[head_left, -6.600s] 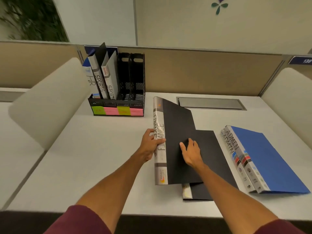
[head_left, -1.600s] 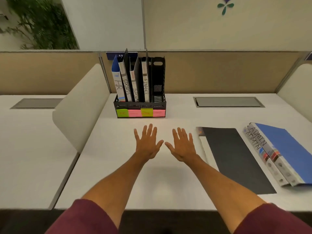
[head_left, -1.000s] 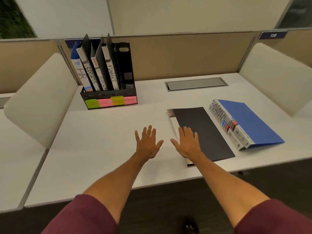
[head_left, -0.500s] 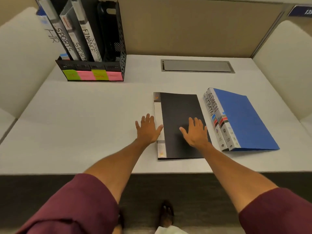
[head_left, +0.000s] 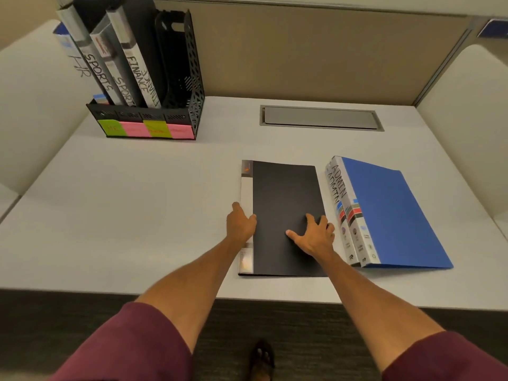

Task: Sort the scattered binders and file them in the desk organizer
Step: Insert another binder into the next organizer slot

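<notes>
Head cam: left hand grips flat black plastic binder at its white spine; right hand clasps the opposite edge.

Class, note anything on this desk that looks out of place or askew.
The filed binders lean left in the organizer, not upright. The black binder and blue binders lie flat, unfiled; the blue ones sit angled.

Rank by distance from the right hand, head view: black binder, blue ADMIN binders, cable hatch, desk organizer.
From the right hand:
1. black binder: directly under the hand, touching.
2. blue ADMIN binders: just to its right.
3. cable hatch: straight behind, at the desk's back.
4. desk organizer: far back-left corner.
</notes>
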